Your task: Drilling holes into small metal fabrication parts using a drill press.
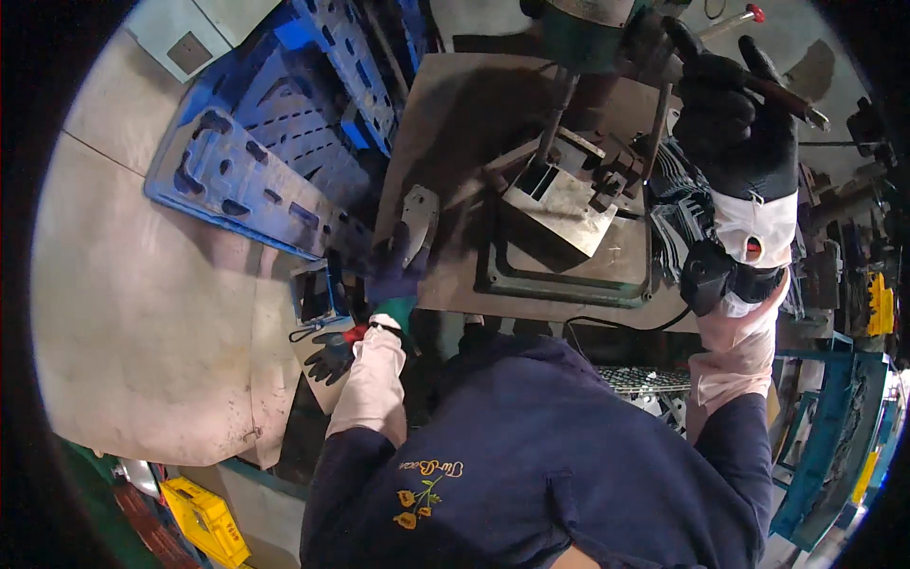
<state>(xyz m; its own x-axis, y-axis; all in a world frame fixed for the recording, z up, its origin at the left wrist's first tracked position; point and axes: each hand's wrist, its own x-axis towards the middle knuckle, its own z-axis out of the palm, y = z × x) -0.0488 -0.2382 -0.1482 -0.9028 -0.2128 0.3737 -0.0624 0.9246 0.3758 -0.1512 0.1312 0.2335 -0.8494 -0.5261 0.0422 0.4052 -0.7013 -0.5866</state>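
Note:
My left hand [396, 273], in a dark purple glove with a green cuff, grips a flat, oblong metal plate [418, 226] at the left edge of the brown worktable [445, 123]. My right hand [735, 128], in a black glove, is raised at the upper right with its fingers around a dark lever handle [782, 97] of the machine. Between the hands sits a steel block fixture [564, 213] on a green-rimmed machine base [569, 289]. Above it hangs the green machine head [588, 33], with a vertical spindle rod [559, 109] reaching down to the fixture.
Several thin metal plates [681, 237] are stacked right of the fixture. Blue plastic crates [251, 180] stand left of the table. A spare black glove [332, 357] lies near my left forearm. A black cable [630, 327] runs along the table's front; a blue frame [825, 436] stands right.

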